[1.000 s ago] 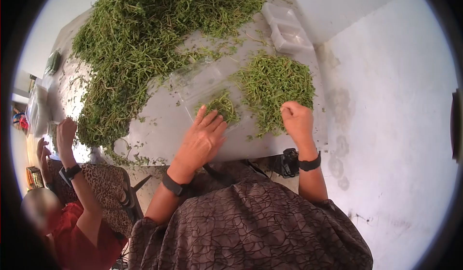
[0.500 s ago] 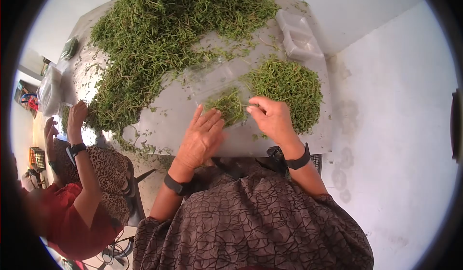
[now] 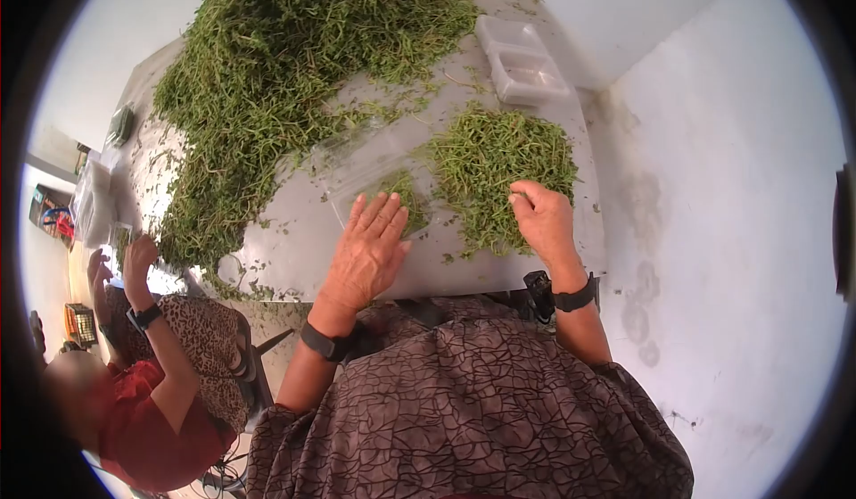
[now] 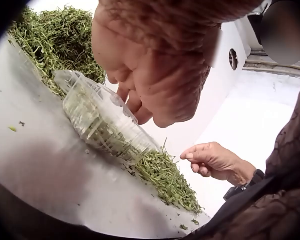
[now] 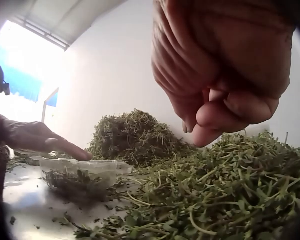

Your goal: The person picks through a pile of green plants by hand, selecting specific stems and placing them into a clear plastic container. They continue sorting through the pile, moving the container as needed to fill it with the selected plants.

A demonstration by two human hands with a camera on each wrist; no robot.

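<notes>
Thin, see-through plastic box (image 4: 79,116) with stringy greens (image 3: 410,197) inside sits toward the table's (image 3: 290,269) near edge, left of a tangled, stemmy pile (image 3: 504,164) by the right edge. Left hand's (image 3: 361,254) fingers are straight out over the box. Right hand's (image 3: 546,230) curled, nothing visible in it; half a second ago it was at the box, now it's over the pile. Right-wrist cam gets the box side-on; head cam's top-down.

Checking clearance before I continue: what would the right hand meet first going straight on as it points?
The right hand would probably meet the smaller green heap of leafy stems first; the gap is unclear.
</notes>
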